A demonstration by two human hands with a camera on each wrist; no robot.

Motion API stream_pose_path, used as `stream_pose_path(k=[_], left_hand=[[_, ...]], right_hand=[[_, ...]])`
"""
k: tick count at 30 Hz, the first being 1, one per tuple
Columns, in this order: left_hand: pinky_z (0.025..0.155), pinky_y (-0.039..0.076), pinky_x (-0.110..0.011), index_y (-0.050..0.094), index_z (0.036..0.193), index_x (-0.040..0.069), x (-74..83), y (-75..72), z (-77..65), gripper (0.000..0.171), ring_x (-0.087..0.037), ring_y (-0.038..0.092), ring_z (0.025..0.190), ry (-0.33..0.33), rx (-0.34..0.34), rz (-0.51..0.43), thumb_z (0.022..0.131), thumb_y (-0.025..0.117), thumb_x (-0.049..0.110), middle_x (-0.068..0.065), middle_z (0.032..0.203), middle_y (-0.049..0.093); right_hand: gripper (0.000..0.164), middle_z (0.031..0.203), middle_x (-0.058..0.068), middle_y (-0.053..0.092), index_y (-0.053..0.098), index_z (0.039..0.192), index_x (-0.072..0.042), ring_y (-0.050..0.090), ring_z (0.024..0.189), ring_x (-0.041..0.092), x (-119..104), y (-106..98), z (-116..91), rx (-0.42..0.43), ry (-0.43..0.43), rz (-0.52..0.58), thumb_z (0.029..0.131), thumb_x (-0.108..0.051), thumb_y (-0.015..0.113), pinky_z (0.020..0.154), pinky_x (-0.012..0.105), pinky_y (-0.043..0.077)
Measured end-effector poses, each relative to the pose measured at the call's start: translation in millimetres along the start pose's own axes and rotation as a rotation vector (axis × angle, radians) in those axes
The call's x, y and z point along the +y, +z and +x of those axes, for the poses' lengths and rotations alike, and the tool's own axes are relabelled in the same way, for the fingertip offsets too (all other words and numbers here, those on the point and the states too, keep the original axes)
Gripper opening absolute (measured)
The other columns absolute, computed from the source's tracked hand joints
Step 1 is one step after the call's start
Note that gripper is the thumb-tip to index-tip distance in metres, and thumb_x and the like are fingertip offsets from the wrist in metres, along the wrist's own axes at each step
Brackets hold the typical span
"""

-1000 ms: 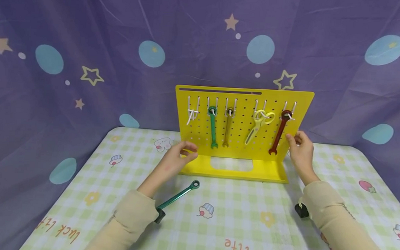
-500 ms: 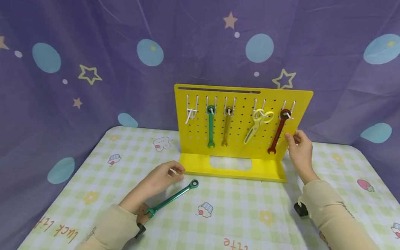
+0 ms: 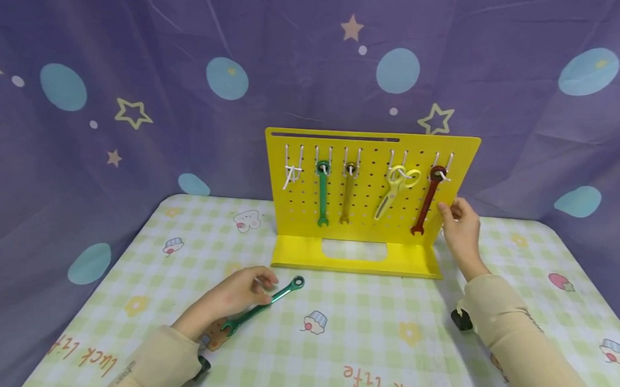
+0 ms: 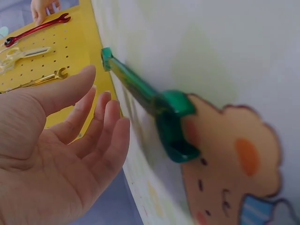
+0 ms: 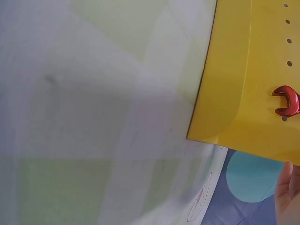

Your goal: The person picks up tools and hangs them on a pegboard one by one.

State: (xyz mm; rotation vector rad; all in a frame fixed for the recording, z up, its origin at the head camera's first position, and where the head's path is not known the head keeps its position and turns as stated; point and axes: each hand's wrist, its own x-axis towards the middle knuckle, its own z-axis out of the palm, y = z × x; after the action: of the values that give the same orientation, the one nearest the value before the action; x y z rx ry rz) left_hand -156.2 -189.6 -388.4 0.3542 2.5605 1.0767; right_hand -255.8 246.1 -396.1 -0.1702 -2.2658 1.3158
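A green combination wrench (image 3: 255,311) lies slantwise on the tablecloth in front of a yellow pegboard (image 3: 363,219). My left hand (image 3: 238,294) hovers right beside it, fingers loosely bent and thumb apart, as the left wrist view shows the palm facing the wrench with nothing in it. On the pegboard's right edge, my right hand (image 3: 462,228) pinches the panel, thumb in front and fingers behind. Hanging from white hooks are another green wrench (image 3: 322,197), a gold wrench (image 3: 347,195), yellow scissors (image 3: 393,189) and a red wrench (image 3: 427,202).
At the board's left end, a white hook (image 3: 292,172) carries no tool. The checked tablecloth (image 3: 360,348) has printed cupcakes and flowers. Behind the table hangs a purple curtain (image 3: 306,59) with stars and blue ovals.
My left hand has come down from the pegboard's lower left, back toward me, to the green wrench on the table. The right hand keeps its hold on the board's edge.
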Motion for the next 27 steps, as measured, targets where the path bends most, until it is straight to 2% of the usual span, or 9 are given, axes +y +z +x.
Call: stream_pose_path(k=[7,12,22,27], left_hand=[[0.078,0.047,-0.034,0.064,0.115,0.006,-6.1,7.8,-1.4,0.030,-0.015,0.055,0.081,-0.033,0.028,0.009,0.088,0.075,0.006,-0.001,0.099,0.063],[0.076,0.047,-0.034,0.064,0.114,0.005,-6.0,12.0,-1.6,0.029,-0.015,0.054,0.080,-0.021,0.038,0.020,0.087,0.074,0.004,-0.001,0.098,0.062],[0.072,0.047,-0.032,0.066,0.107,0.006,-3.8,13.1,-0.6,0.022,-0.015,0.052,0.076,-0.001,0.020,0.078,0.086,0.073,0.000,0.000,0.090,0.061],[0.074,0.047,-0.032,0.067,0.103,0.007,0.7,12.8,-0.3,0.019,-0.014,0.053,0.077,-0.025,0.014,0.115,0.086,0.073,0.000,0.001,0.087,0.061]], right_hand=[[0.032,0.100,0.025,0.067,0.054,0.097,0.003,0.052,0.078,0.002,-2,0,-1,-0.007,-0.005,-0.011,0.100,-0.029,0.057,0.058,0.013,0.043],[0.032,0.100,0.025,0.067,0.056,0.099,0.004,0.052,0.077,0.001,-3,-2,-1,-0.005,-0.014,-0.019,0.101,-0.027,0.057,0.059,0.012,0.043],[0.031,0.098,0.025,0.067,0.056,0.099,0.004,0.053,0.075,0.004,0,0,-1,0.000,-0.018,-0.021,0.100,-0.027,0.057,0.057,0.012,0.043],[0.031,0.096,0.025,0.066,0.055,0.097,0.004,0.051,0.073,0.001,-1,-1,0,0.000,-0.024,-0.025,0.100,-0.027,0.058,0.056,0.013,0.042]])
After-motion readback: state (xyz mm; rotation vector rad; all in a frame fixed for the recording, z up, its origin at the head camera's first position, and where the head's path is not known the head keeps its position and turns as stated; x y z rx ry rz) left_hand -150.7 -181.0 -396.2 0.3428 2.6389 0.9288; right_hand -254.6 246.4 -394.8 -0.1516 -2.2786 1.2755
